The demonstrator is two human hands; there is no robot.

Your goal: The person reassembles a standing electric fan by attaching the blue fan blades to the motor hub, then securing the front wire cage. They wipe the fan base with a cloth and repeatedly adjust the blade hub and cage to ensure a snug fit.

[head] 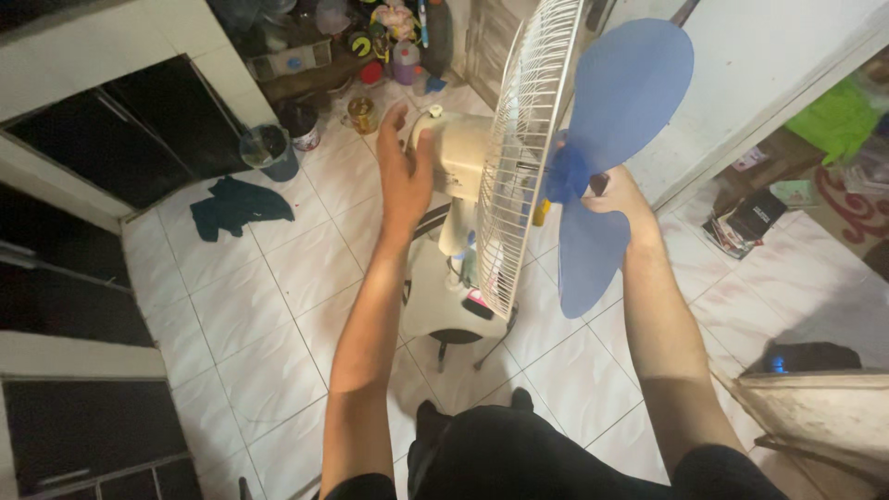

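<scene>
My left hand [405, 176] lies open against the motor [460, 153] behind the grille [519, 157]. My right hand [619, 193] grips the blue blade [625, 88] near its hub, in front of the grille.

Both bare forearms stretch forward and up. The left hand [404, 176] lies flat, fingers extended; the right hand [619, 193] curls closed, knuckles outward.
</scene>
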